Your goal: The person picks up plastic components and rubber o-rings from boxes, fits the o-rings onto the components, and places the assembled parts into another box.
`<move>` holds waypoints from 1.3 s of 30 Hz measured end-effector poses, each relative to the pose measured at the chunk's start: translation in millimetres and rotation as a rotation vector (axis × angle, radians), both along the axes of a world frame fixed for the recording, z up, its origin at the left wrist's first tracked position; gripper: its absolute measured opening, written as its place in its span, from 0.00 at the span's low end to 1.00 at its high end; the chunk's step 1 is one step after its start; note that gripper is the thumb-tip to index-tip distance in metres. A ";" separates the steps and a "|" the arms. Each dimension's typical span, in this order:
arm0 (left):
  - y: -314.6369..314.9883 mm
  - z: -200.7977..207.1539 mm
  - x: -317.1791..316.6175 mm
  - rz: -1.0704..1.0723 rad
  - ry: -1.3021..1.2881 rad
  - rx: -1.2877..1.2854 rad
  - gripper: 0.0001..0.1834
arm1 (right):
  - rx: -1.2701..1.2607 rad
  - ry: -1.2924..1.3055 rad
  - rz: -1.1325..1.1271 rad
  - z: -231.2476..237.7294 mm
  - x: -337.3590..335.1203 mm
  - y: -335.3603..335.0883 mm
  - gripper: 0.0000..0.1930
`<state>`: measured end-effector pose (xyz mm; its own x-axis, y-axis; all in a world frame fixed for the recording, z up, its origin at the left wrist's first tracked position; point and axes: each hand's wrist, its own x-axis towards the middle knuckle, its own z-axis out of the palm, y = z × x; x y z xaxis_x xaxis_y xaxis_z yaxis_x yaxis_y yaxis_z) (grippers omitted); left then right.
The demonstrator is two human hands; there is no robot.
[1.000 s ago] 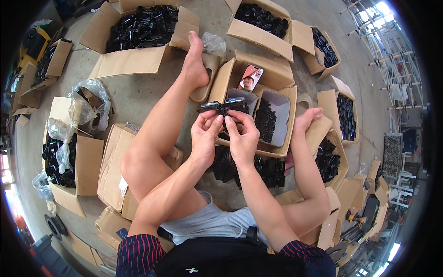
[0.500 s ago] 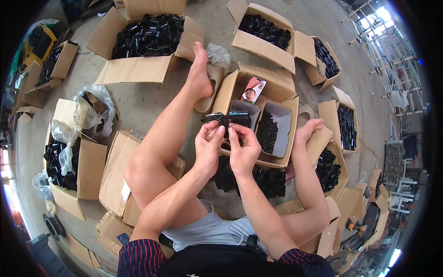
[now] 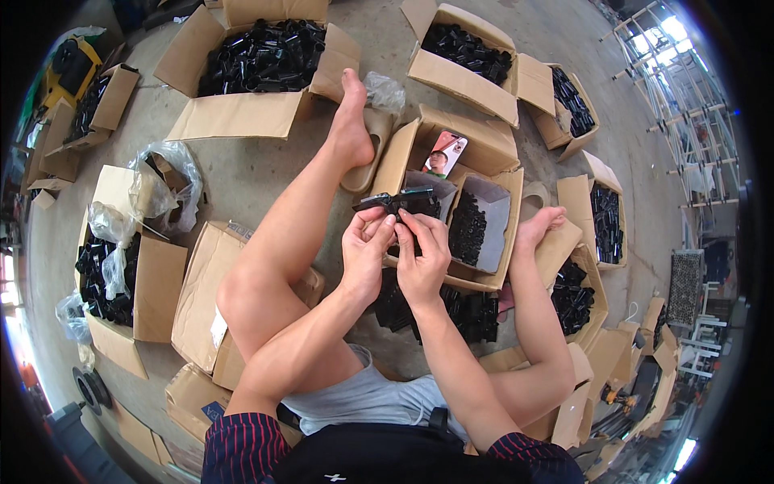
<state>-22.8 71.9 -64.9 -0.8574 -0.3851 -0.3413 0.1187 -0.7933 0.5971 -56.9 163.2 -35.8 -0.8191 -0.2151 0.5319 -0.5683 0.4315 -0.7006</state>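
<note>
Left hand (image 3: 364, 254) and right hand (image 3: 423, 252) clamped on one black plastic fitting (image 3: 394, 198)

The fitting is held up ahead of the body, at the fingertips of both hands, over the near left part of an open cardboard box (image 3: 488, 143). Its long axis is laid across the line of the forearms, from left to right, with the right end tipped slightly away from the body. Its left part is gripped between the left thumb and fingers; the right thumb and forefinger are closed at its underside, near the middle. It is met by both hands about equally, so neither is clearly nearer. Whether a smaller piece is pinched between the right fingertips cannot be told.

Just beyond the fitting, a grey tray (image 3: 442, 186) is partly hidden by it. To the right, small black pieces (image 3: 466, 230) are held in a second grey tray (image 3: 497, 219). A smartphone (image 3: 445, 155) is propped at the back of the same box. Below the wrists, black parts (image 3: 476, 316) are heaped on the floor (image 3: 371, 40). Farther out, to the upper left, a wide carton (image 3: 234, 119) is filled with black tubular parts (image 3: 262, 60).
</note>
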 end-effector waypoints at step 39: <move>8.7 10.8 0.2 0.025 -0.010 -0.159 0.13 | -0.426 -0.547 -0.131 -4.0 -6.8 -2.5 0.10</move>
<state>-22.6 80.6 -54.2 -0.8438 -0.4563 -0.2826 0.1312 -0.6859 0.7158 -63.7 160.7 -39.8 -0.9979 0.0387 0.0525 -0.0485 0.0968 -0.9941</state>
